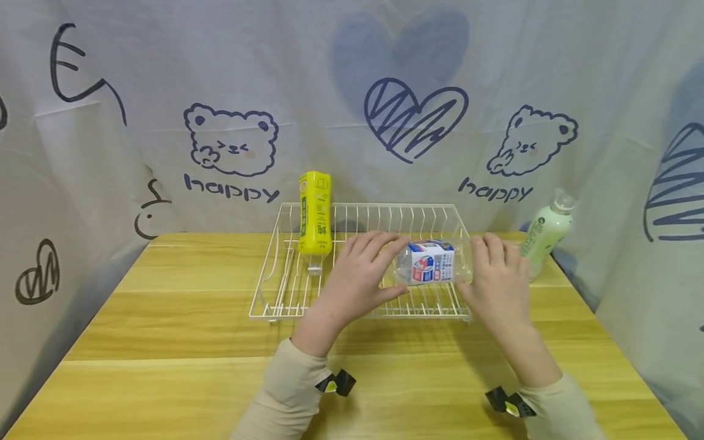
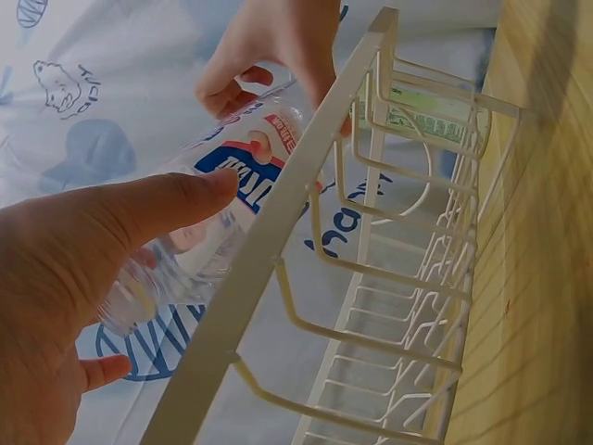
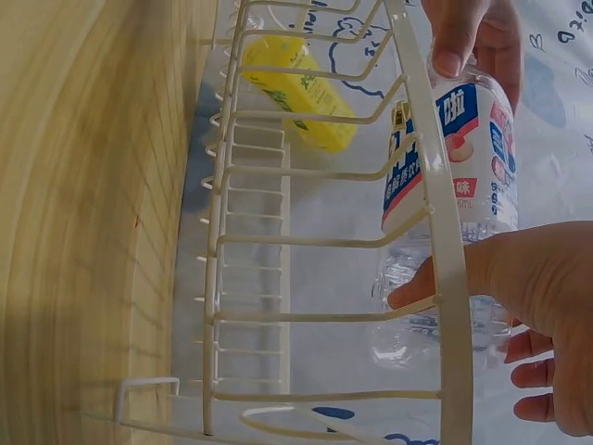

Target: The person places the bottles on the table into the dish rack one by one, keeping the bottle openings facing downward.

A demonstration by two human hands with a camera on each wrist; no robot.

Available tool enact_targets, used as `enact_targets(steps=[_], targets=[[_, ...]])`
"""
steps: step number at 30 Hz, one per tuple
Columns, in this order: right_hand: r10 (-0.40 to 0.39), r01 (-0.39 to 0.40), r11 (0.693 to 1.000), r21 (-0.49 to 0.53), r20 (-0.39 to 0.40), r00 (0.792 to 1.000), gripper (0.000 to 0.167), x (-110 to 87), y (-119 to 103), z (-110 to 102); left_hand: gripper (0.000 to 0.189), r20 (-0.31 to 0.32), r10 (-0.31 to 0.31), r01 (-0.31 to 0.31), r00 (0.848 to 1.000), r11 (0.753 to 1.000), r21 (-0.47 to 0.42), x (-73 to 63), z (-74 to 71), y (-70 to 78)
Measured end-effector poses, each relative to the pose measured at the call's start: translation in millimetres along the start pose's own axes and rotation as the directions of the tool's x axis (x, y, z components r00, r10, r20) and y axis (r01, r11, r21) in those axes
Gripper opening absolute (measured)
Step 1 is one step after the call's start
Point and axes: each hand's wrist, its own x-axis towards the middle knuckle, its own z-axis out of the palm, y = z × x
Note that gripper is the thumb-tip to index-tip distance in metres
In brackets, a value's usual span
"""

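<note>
A: How's the clear plastic drink bottle look?
B: See-through, blue-white-red label, peach print. Sideways over the white wire rack.
A: Fingers?
B: Left hand curled round one end, right hand gripping the other.

My left forearm slants forward and rightward, my right forearm forward and leftward. My left grip and right grip face each other, apart, both holding, thumbs nearer me than the bent fingers.

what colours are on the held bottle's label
The label is blue, white and red, clearest in the right wrist view.
</note>
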Motion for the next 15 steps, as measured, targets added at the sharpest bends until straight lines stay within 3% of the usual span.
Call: enact_targets(steps=[7, 15], targets=[[-0.046, 0.047, 0.999, 0.017, -0.063, 0.997, 0.074, -1.1, -0.4, -2.8, 0.081, 0.008, -0.035, 0.034, 0.999, 0.999, 0.028, 0.4, -1.2, 0.4], [-0.092, 0.100, 0.993, 0.070, -0.105, 0.990, 0.074, 0.0, 3.8, -5.4, 0.079, -0.051, -0.016, 0.018, 0.999, 0.999, 0.031, -0.9, -2.0, -3.4]])
